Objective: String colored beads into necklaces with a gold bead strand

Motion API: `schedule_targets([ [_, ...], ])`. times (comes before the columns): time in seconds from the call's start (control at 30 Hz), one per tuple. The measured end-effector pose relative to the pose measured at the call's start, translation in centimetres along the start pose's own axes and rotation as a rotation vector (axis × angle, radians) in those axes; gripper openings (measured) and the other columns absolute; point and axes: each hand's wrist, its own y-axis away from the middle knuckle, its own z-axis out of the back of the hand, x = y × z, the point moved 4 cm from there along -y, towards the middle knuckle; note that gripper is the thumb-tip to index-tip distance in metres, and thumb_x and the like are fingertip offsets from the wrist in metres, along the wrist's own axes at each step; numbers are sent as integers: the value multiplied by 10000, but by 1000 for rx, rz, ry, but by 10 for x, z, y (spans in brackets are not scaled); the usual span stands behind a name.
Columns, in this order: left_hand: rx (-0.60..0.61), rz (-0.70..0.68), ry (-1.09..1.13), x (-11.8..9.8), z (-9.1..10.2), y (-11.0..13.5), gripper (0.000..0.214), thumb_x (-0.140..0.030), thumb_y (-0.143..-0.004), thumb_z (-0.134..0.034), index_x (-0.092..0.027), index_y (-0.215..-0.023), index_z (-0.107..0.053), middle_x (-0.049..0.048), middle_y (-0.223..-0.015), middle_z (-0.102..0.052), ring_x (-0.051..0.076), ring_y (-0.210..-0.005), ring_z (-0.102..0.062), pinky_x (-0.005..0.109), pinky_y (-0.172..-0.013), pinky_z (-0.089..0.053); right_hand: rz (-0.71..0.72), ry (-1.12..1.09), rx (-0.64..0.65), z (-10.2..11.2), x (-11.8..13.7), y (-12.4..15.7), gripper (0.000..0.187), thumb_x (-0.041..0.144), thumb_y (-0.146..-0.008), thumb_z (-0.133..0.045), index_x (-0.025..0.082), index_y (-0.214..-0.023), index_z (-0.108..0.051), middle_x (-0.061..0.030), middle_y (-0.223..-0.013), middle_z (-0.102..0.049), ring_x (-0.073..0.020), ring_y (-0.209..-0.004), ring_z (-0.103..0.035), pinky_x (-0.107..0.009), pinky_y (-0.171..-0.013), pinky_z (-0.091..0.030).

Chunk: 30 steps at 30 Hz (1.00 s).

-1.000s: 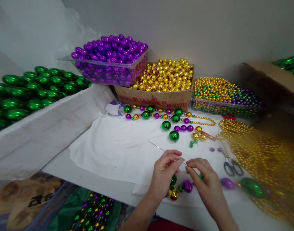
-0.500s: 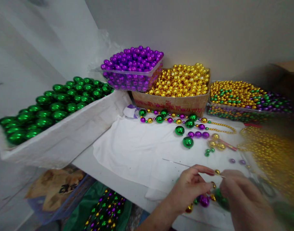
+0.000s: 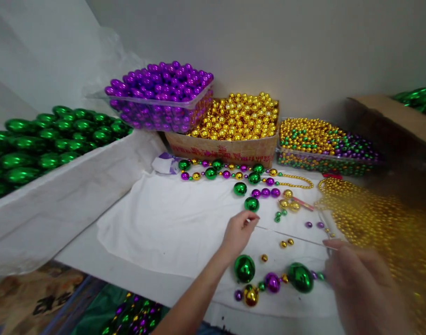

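Observation:
My right hand (image 3: 359, 274), blurred at the lower right, grips one end of a long thin needle (image 3: 293, 236) that points left over the white cloth. My left hand (image 3: 239, 232) has its fingertips pinched together close to the needle's far end; what they hold, if anything, is too small to make out. Below the needle lie a few loose small gold beads (image 3: 264, 257). Nearer to me is a row of purple, gold and green beads (image 3: 272, 282), its right end beside my right hand. A large green bead (image 3: 244, 268) sits at its left.
A finished-looking bead strand (image 3: 226, 174) lies at the back, with loose green beads (image 3: 240, 188) and purple beads (image 3: 265, 193) before it. Behind stand a purple bead tub (image 3: 199, 108), a gold bead carton (image 3: 226, 150) and a white foam box (image 3: 69, 190). Gold bead chains (image 3: 369, 223) heap at right.
My hands have moved apart; the left went left and up, towards the needle's far end. The bead row and large green bead now show more fully. The view has swung right.

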Motion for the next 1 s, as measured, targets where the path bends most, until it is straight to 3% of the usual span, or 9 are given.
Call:
schedule_targets([
  [0.13,-49,-12,-286,-5,4,-62,162,-232,-854,-533,-191,-942,-664,83,-1000,-664,228,-991,-555,326,-890,-391,-76,-75,20,0,-9,4,259,439,-772,-659,196,-701,-603,-60,-839,-676,-90,-424,-410,-251,-385,-390],
  [0.27,13,83,-419,-7,-19,-112,172,-153,-780,-625,-125,-945,-665,179,-1053,-658,299,-1116,-520,412,-972,-346,-71,-219,-14,0,-15,5,220,374,-757,-694,181,-694,-610,-67,-855,-691,-57,-393,-373,-214,-347,-336],
  [0.37,70,136,-452,-8,-29,-131,129,-110,-763,-634,-90,-886,-669,189,-999,-674,305,-1074,-562,459,-956,-372,-106,-256,-6,4,-20,6,180,305,-714,-740,172,-692,-622,-65,-873,-693,-50,-406,-384,-204,-357,-344],
  [0.43,82,125,-434,-11,-25,-133,122,-105,-745,-648,-83,-862,-675,193,-996,-671,319,-1073,-566,463,-946,-385,-130,-272,-8,8,-22,6,172,289,-709,-745,170,-697,-621,-65,-872,-694,-50,-412,-389,-205,-365,-341],
  [0.53,81,60,-362,-18,-8,-114,213,-164,-745,-670,-118,-953,-676,160,-1028,-661,299,-1051,-577,388,-897,-431,-145,-261,-47,13,-24,4,163,300,-741,-716,175,-722,-612,-61,-881,-694,-54,-427,-396,-210,-389,-342],
  [0.6,94,24,-246,-20,2,-88,305,-246,-788,-646,-161,-1081,-632,102,-1012,-662,226,-919,-619,312,-785,-482,-120,-225,-82,14,-22,1,174,340,-770,-682,183,-742,-610,-59,-880,-693,-62,-428,-395,-222,-400,-344],
  [0.73,73,24,297,-13,7,-21,366,-249,-754,-677,-165,-1099,-589,63,-963,-640,147,-724,-587,230,-599,-475,-16,-62,-142,9,-7,1,259,425,-823,-593,180,-746,-626,-78,-856,-682,-79,-413,-383,-259,-399,-351],
  [0.87,-21,20,315,-4,1,27,346,-169,-715,-699,-181,-1050,-611,43,-950,-635,139,-741,-565,227,-646,-442,124,172,-203,10,14,11,246,385,-813,-609,160,-727,-662,-109,-834,-649,-121,-468,-473,-277,-401,-369],
  [1.0,-84,-6,247,0,1,45,393,-140,-718,-690,-198,-1087,-568,31,-958,-629,142,-749,-553,251,-704,-443,329,416,-135,8,32,26,145,300,-820,-626,166,-794,-677,-116,-812,-643,-210,-672,-598,-319,-523,-468],
])
